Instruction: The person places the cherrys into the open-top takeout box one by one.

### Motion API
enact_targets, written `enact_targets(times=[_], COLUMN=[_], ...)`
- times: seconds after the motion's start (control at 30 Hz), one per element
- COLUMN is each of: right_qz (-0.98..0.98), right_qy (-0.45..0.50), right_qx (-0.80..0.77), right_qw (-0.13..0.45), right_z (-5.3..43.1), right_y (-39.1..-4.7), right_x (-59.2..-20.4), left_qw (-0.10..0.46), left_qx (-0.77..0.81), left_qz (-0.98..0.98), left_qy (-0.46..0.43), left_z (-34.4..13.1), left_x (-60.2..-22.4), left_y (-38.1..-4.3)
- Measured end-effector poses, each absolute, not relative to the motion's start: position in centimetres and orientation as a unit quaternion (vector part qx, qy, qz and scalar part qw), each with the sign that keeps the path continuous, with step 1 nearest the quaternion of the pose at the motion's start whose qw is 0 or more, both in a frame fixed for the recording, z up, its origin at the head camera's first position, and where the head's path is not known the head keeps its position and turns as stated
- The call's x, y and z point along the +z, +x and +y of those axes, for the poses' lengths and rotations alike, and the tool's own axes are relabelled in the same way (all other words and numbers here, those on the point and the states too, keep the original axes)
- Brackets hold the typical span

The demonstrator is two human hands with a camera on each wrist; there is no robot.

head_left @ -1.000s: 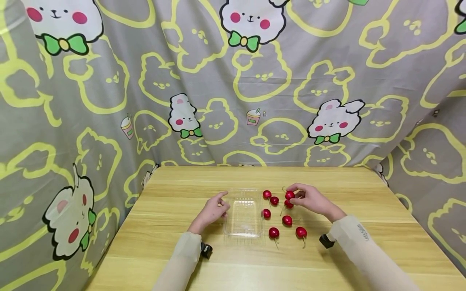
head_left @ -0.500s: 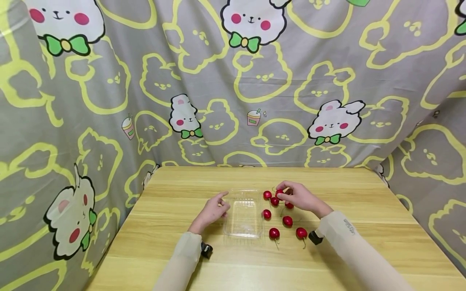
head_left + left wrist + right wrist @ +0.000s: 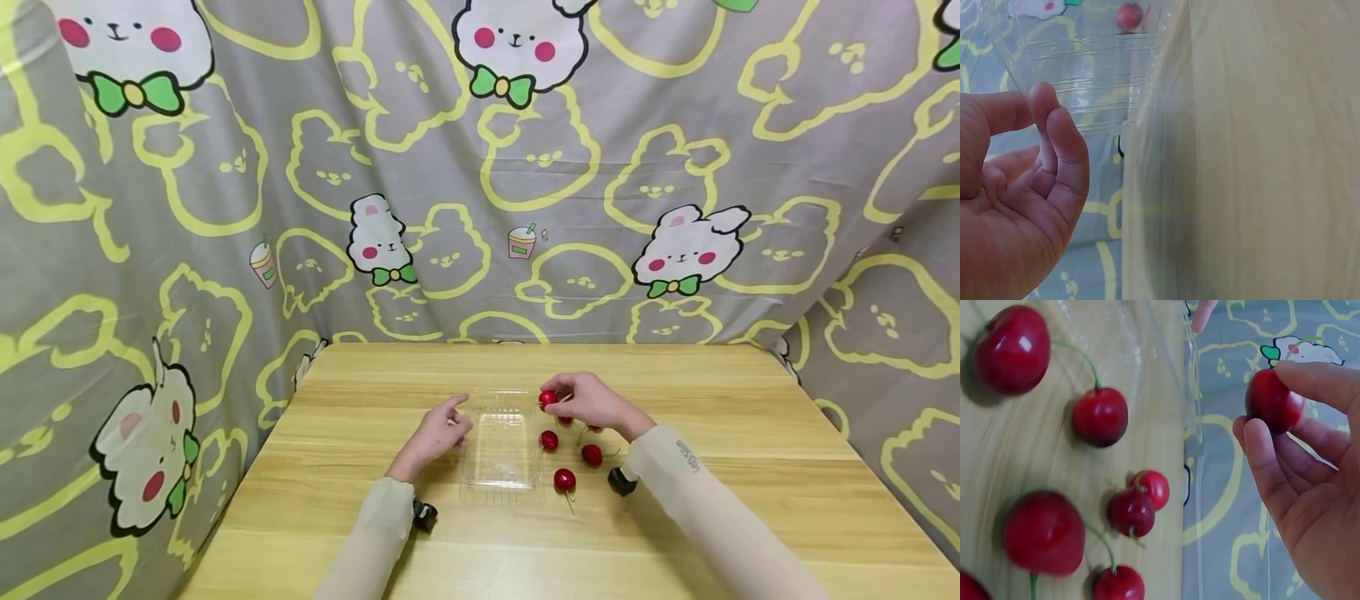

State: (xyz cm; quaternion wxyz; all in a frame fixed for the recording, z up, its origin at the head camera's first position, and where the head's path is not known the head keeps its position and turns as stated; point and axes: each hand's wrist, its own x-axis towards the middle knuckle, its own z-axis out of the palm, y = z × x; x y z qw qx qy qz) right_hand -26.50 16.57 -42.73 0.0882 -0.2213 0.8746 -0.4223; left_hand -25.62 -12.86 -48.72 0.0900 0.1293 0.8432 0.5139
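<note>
My right hand point(image 3: 596, 406) pinches a dark red cherry point(image 3: 1265, 400) with a green stem between thumb and fingers, raised above the table beside the container's far right corner. My left hand point(image 3: 437, 435) is at the left side of a clear plastic container point(image 3: 501, 484), its bent fingers point(image 3: 1044, 103) pinching the rim. More cherries lie right of the container: one by its right wall point(image 3: 549, 440), another cherry point(image 3: 592, 454) further right, and a cherry point(image 3: 565, 480) nearer the front. Several others are partly hidden behind the right hand and wrist.
The wooden table point(image 3: 720, 400) carries everything. A grey curtain point(image 3: 442, 150) with yellow outlines and white cartoon animals hangs behind it and on both sides. Small black devices sit at the left wrist point(image 3: 424, 516) and right wrist point(image 3: 622, 481).
The right hand has moved left with the cherry, from the far right of the group to the container's far right corner. The left hand and the container have stayed still.
</note>
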Motion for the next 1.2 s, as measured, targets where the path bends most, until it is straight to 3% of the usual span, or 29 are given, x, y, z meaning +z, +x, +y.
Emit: enact_targets(times=[0.3, 0.63, 1.2], right_qz=[0.849, 0.853, 0.849], right_qy=[-0.232, -0.286, -0.277], right_qx=[-0.458, -0.421, -0.433], right_qw=[0.127, 0.113, 0.123], right_z=[14.3, 12.6, 10.0], right_y=[-26.6, -27.4, -27.8], right_x=[-42.8, -43.3, -45.2], left_qw=[0.090, 0.085, 0.087], left_qx=[0.512, 0.528, 0.528], left_qz=[0.844, 0.834, 0.835], left_qy=[0.135, 0.139, 0.131], left_z=[-12.8, -12.9, -12.7], left_x=[-48.8, -49.0, -49.1], left_y=[-25.7, -25.8, -26.0])
